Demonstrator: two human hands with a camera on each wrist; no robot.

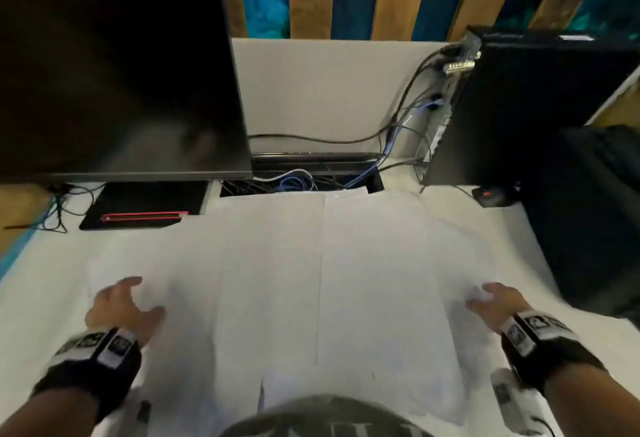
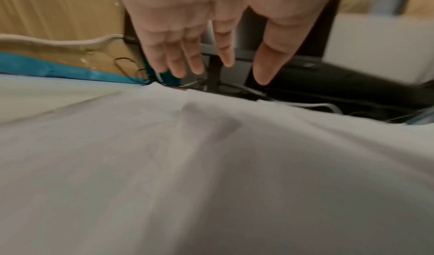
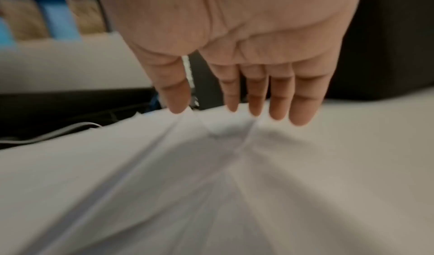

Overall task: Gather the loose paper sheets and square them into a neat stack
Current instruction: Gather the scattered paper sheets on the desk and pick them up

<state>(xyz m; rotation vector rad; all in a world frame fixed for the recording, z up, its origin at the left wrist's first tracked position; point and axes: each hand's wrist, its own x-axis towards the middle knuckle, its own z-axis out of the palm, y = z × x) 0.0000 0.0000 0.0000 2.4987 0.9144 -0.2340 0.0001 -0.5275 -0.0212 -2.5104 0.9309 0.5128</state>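
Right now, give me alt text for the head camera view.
Two hands, left hand and right hand, reach over loose white paper sheets spread on a desk, below a dark monitor and black computer tower.

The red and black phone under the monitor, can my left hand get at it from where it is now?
Probably yes. The left hand hovers open over the paper sheets, and only bare desk and paper lie between it and the phone. The monitor overhangs farther back.
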